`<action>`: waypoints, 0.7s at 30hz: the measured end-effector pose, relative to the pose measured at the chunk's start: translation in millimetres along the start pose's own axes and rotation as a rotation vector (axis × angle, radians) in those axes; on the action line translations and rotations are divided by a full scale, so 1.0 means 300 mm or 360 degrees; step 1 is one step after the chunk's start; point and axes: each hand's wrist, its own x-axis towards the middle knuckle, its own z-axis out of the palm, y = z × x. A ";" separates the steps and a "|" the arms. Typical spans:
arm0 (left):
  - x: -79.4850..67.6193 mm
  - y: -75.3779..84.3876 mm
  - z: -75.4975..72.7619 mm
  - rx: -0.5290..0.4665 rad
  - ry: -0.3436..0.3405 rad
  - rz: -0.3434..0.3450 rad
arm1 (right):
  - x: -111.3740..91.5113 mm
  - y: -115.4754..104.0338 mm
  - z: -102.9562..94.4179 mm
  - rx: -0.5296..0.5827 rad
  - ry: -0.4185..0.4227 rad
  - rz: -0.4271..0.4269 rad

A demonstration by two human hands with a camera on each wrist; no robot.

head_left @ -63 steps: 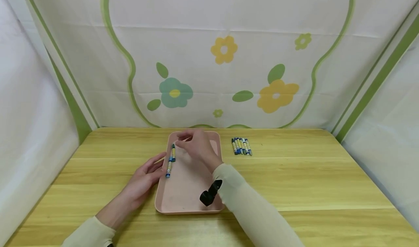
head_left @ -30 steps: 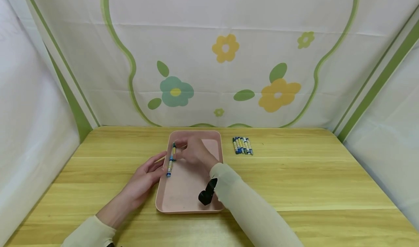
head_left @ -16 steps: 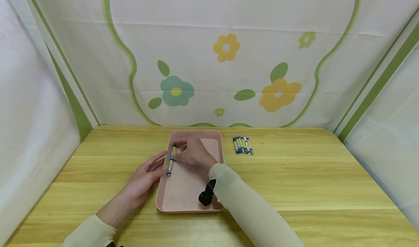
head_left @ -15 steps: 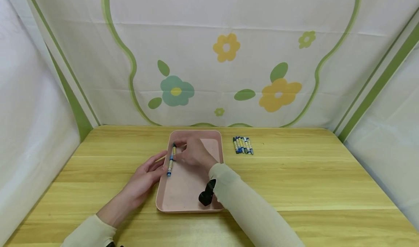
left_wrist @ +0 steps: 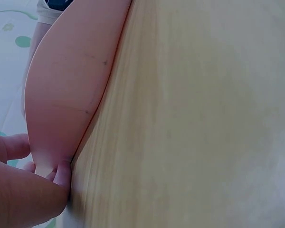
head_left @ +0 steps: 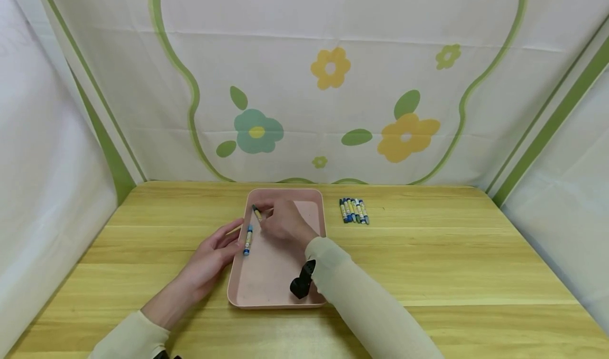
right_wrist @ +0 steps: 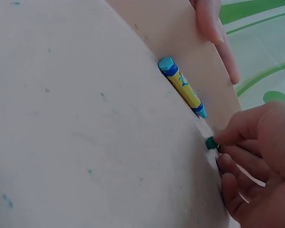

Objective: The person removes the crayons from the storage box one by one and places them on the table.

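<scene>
A pink tray (head_left: 266, 290) lies on the wooden table, and my left hand (head_left: 212, 253) holds its left rim, thumb at the edge and fingers along the outer wall. In the left wrist view, the left fingers (left_wrist: 61, 175) touch that wall low down. Over the tray's far left part, my right hand (head_left: 284, 219) pinches a dark green crayon (head_left: 257, 212), which slants with its tip toward the far left corner. Only the crayon's green end (right_wrist: 211, 142) shows in the right wrist view. A light blue crayon (head_left: 248, 241) with a yellow wrapper lies nearer along the left wall.
Several crayons (head_left: 353, 211) lie side by side in a row on the table (head_left: 452, 253), right of the tray. A white flowered cloth (head_left: 304, 100) stands behind the table's far edge, with white cloth at both sides. Small coloured specks mark the tray floor.
The green crayon, formerly lying along the left wall, has swung so its near end points right, apart from the blue crayon. My right hand came down onto it; the left hand stays put.
</scene>
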 end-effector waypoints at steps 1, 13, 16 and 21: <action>0.000 0.000 0.000 0.0000 0.0001 0.0000 | -0.001 -0.001 -0.001 -0.0006 0.0012 0.0017; 0.003 0.002 0.001 -0.0018 -0.0008 0.0007 | 0.011 0.000 0.019 -0.0034 0.0168 0.0088; 0.003 0.002 0.000 -0.0017 -0.0005 0.0008 | 0.019 0.002 0.029 -0.0061 0.0207 0.0087; 0.000 0.002 0.000 -0.0002 -0.0005 0.0003 | 0.022 -0.001 0.036 -0.0086 0.0235 0.0073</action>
